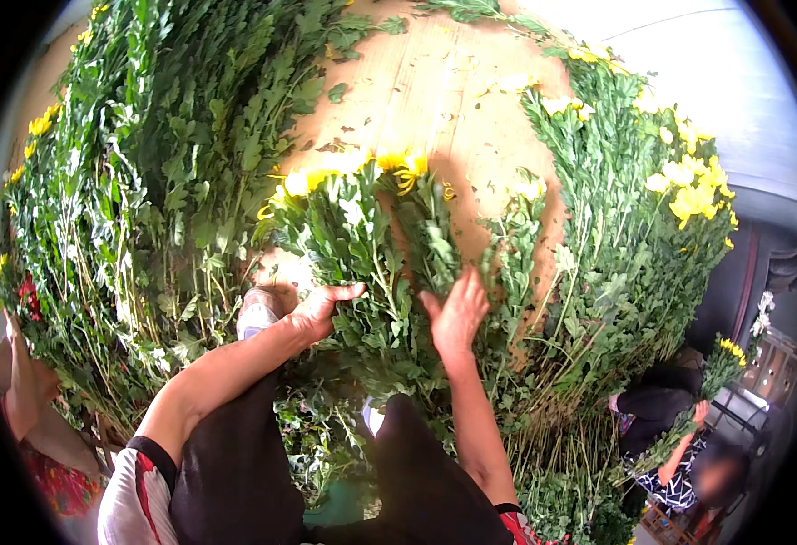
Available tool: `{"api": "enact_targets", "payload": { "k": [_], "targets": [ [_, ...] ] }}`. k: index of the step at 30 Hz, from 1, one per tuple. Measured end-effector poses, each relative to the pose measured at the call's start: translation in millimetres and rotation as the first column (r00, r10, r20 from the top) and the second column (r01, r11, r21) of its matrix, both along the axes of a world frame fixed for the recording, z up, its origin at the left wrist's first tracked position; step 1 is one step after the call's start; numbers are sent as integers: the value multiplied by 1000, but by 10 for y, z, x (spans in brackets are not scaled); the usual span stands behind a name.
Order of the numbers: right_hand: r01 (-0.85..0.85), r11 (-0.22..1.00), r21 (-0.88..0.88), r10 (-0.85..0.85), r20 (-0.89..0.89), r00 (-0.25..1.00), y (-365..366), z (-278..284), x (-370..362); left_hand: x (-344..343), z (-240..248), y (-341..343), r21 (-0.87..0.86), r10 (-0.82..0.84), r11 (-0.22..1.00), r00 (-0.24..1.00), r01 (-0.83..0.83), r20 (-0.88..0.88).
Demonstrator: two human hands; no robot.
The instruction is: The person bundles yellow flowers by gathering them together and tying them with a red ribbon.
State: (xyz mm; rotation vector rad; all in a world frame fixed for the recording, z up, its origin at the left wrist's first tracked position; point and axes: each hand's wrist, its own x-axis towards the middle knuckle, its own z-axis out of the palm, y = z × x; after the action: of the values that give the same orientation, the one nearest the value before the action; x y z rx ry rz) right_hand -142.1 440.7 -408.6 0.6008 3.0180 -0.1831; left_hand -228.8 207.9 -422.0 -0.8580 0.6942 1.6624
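My left hand [321, 312] is closed round a bunch of yellow chrysanthemums [348, 227], its thumb lying across the leafy stems and its fingers mostly hidden beneath. The yellow heads point away from me. To the right of that bunch my right hand [460, 313] is open, thumb and fingers apart, against the leaves of another chrysanthemum stem [430, 232]. That stem is slightly blurred. One more chrysanthemum stem [518, 227] lies just right of this hand.
A big heap of leafy stems [171, 163] fills the left; another pile of yellow chrysanthemums [607, 227] lies right. Loose leaves dot the tan surface [444, 91] ahead. A person [689, 463] at lower right holds a bunch; another person's arm [21, 381] shows at far left.
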Motion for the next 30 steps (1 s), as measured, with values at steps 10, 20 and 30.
{"api": "enact_targets", "payload": {
  "k": [10,20,30],
  "targets": [
    [25,981,-191,-38,-65,997,3,783,323,24,-23,53,-54,32,998,999,-32,2],
    [-118,939,-322,150,76,986,-749,551,415,45,-24,38,152,-20,988,997,31,-78],
    [273,955,117,-283,74,956,602,348,329,17,86,238,-53,26,998,999,-27,-21]
  ]
}}
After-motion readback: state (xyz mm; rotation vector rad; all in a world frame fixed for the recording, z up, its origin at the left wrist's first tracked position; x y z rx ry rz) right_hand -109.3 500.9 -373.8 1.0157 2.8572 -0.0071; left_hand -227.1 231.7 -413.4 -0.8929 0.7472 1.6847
